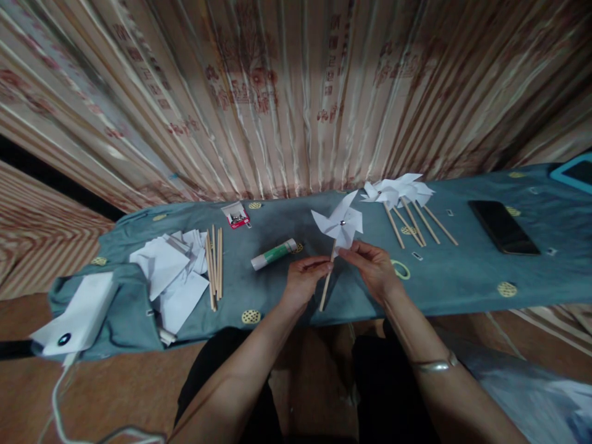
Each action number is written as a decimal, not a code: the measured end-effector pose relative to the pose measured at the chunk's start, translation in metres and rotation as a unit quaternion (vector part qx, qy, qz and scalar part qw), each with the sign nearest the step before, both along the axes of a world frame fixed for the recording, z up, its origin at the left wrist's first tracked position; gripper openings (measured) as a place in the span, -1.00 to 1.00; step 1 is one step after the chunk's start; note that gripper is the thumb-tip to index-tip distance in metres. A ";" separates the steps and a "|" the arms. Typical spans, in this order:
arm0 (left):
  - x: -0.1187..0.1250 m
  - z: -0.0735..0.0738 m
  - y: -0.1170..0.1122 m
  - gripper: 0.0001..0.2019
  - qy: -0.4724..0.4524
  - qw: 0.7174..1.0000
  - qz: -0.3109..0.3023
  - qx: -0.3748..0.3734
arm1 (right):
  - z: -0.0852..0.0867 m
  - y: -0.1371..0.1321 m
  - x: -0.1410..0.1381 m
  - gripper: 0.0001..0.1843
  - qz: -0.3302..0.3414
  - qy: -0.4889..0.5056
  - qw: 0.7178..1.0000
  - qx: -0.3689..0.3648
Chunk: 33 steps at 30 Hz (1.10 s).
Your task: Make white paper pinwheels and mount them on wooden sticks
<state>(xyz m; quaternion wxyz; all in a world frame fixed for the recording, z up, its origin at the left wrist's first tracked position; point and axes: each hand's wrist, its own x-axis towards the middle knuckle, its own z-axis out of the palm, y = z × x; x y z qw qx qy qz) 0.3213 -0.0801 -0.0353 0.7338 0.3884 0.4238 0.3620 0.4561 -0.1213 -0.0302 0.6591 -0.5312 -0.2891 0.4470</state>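
Observation:
A white paper pinwheel (341, 226) with a shiny metal pin at its centre stands upright on a thin wooden stick (325, 290). My left hand (303, 280) pinches that stick just below the paper. With thumb and fingers, my right hand (374, 265) grips the lower right blade of the same pinwheel. Left of my hands lies a glue stick (274, 254) with a green label. Farther back is a small open red-and-white box (236, 215) of metal pins. Several assembled pinwheels (400, 190) lie in a pile at the back right, sticks pointing toward me.
White paper pieces (169, 265) lie heaped on the left, beside several loose wooden sticks (214, 265). A white device with a cable (83, 311) rests at the far left. To the right are a black phone (503, 227) and a blue-framed object (576, 172). Behind the cloth-covered table (444, 277) hangs a curtain (296, 92).

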 end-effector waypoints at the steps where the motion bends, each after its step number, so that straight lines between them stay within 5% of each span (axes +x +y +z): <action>1: 0.000 0.000 0.000 -0.71 -0.003 1.000 0.001 -0.004 | 0.000 0.000 -0.001 -0.62 0.001 -0.009 1.000 -0.005; 7: -0.001 0.002 0.000 -0.72 0.005 1.000 -0.002 0.008 | -0.002 -0.002 0.007 -0.57 -0.011 -0.124 0.992 -0.010; 15: -0.004 0.003 0.000 -0.72 0.021 1.000 -0.013 0.013 | 0.000 -0.009 0.052 -0.66 -0.192 -0.115 0.975 -0.012; 33: -0.003 0.002 -0.007 -0.78 0.010 0.999 -0.039 0.015 | -0.012 -0.004 0.052 -0.75 -0.136 -0.034 0.990 0.012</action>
